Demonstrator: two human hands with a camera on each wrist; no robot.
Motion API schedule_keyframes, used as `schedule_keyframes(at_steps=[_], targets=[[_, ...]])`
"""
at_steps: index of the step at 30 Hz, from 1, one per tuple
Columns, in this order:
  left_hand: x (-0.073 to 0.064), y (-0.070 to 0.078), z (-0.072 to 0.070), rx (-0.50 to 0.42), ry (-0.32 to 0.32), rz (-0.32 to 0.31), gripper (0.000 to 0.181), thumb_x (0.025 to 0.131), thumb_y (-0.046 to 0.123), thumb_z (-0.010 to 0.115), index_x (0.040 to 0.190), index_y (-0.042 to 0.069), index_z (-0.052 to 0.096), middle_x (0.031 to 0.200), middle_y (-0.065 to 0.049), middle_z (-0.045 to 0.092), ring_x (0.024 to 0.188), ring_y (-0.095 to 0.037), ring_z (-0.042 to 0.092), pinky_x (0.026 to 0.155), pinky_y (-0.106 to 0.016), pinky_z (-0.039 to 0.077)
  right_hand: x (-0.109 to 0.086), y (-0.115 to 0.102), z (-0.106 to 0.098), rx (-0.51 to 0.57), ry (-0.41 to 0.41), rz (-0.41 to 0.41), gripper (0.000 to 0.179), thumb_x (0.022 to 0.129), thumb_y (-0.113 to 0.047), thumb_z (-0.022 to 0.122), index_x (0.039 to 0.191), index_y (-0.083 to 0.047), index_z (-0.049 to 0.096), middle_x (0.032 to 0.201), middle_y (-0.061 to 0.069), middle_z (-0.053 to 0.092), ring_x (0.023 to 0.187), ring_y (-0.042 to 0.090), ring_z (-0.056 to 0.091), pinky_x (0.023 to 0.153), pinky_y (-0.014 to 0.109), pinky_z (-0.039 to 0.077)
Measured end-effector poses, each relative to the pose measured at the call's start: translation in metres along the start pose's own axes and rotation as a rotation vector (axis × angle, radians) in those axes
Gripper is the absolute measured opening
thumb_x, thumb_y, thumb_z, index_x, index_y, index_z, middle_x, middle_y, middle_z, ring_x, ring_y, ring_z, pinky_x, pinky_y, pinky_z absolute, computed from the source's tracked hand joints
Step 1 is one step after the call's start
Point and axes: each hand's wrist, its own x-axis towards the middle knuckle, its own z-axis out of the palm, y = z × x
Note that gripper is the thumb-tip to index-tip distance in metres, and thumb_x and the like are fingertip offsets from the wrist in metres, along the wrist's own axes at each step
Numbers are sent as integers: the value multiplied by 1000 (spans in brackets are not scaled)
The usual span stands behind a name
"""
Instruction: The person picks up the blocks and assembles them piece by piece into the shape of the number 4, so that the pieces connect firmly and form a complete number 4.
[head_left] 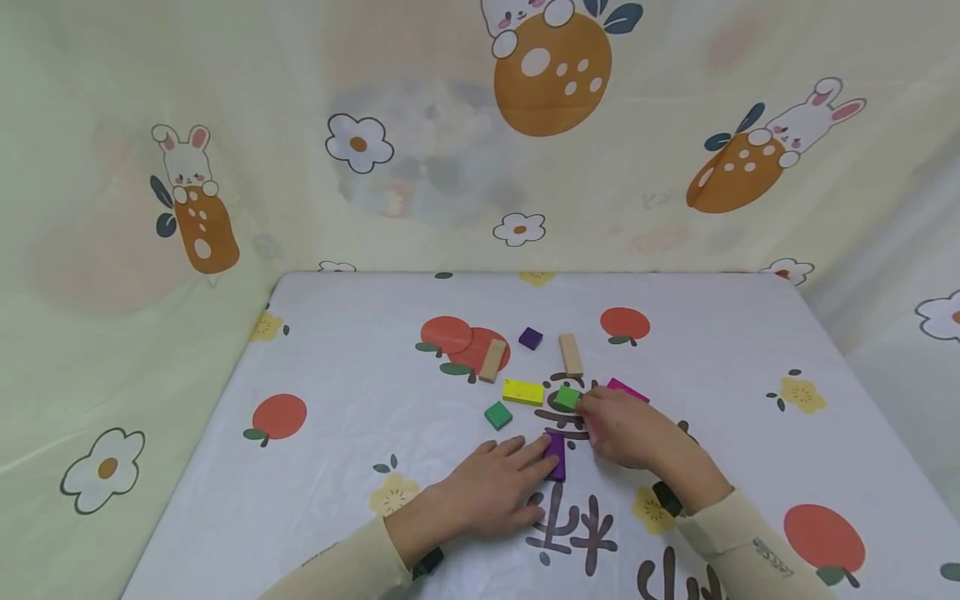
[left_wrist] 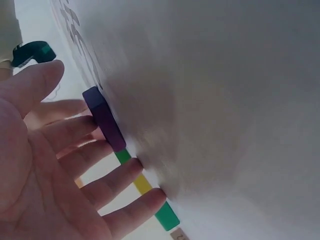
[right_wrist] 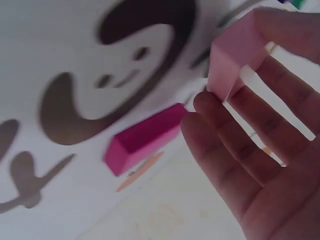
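Observation:
My left hand (head_left: 498, 483) lies with its fingers spread. Its fingertips touch the side of a purple block (head_left: 556, 457), also visible in the left wrist view as a dark purple bar (left_wrist: 106, 120). My right hand (head_left: 622, 425) pinches a light pink block (right_wrist: 232, 57) between thumb and fingertips; the head view mostly hides it. Just left of those fingertips is a light green block (head_left: 567, 397). A magenta block (head_left: 627, 390) lies on the cloth beyond the right hand, and near its little finger in the right wrist view.
A yellow block (head_left: 523, 392) and a darker green block (head_left: 498, 415) lie beyond the left hand. Farther back are two plain wooden blocks, one on the left (head_left: 492, 361) and one on the right (head_left: 571, 355), with a small dark purple block (head_left: 530, 338) between them. A printed white cloth (head_left: 337, 467) covers the table.

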Motion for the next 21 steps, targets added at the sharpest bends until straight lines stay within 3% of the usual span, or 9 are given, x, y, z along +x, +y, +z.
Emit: schedule_keyframes(at_steps=[4,13,21], targets=[[-1,1,-1,8,5,4,70,101,55,57,162,28,37,171,4,28,154,-25,37,119,-50,40,1,-9,-5,8,17,-22,45,83,-12,82,126,-6,71,124,12,69,115,32,65,100,54,56],[-3,2,-4,2,4,9,70,101,53,57,162,27,36,171,3,30,153,-25,38,119,-51,40,12,-23,0,78,-18,-44,46,84,-17,83,128,-8,72,128,10,69,122,32,63,103,53,55],[-3,2,-3,15,10,5,69,101,53,57,162,28,35,171,4,30,152,-25,39,119,-50,41,20,-23,2,59,2,-45,46,86,-17,81,129,-5,70,129,12,68,119,31,63,102,52,55]])
